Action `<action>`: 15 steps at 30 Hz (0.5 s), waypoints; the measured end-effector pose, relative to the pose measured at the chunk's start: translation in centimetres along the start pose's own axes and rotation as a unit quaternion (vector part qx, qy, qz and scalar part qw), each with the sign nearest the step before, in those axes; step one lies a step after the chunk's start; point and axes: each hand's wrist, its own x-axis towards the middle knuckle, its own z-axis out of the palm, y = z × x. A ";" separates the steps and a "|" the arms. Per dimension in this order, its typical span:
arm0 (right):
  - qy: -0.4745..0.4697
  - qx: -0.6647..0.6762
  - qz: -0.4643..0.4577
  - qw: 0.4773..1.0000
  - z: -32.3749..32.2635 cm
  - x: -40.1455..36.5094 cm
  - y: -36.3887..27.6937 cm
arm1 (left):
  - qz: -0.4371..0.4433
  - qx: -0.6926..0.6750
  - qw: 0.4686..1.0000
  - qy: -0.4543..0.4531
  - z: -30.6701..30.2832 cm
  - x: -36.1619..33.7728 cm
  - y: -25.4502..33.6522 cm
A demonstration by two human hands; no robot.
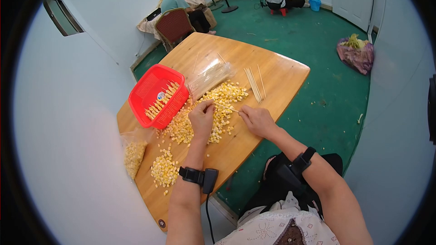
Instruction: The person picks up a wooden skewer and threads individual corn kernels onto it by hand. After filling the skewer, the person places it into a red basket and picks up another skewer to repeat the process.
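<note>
A thin bamboo skewer (226,107) spans the gap between my two hands, above a heap of yellow corn kernels (229,92). My right hand (257,121) is closed in a pinch on its right end. At the other end, the fingertips of my left hand (202,118) are pinched together; what lies between them is too small to make out. Behind the heap is a clear plastic pack of skewers (210,80). Several loose skewers (253,85) lie to the right on the wooden table (272,70). A red basket (170,117) at the left holds several filled corn skewers (164,100).
A bag of kernels (134,154) stands at the table's left edge, near a smaller kernel pile (164,169). Two other people sit farther back, one on a chair (174,26), one on a low stool. A purple bag (356,56) and a blue bucket (314,4) are on the green floor.
</note>
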 end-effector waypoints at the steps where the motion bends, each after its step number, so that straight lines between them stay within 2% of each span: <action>1: 0.001 0.002 0.000 1.000 0.0 0.0 -0.1 | 0.004 0.000 1.000 -0.004 0.1 -0.1 0.0; 4: 0.000 0.003 0.006 1.000 0.0 0.0 0.0 | -0.006 0.009 1.000 -0.010 0.2 -0.2 0.2; 10: 0.006 0.015 0.011 1.000 0.2 0.0 0.1 | 0.032 0.012 0.999 -0.038 1.5 -1.1 1.2; 15: 0.016 0.011 0.005 1.000 0.6 0.1 0.4 | 0.000 0.007 0.996 -0.086 1.7 -1.7 2.1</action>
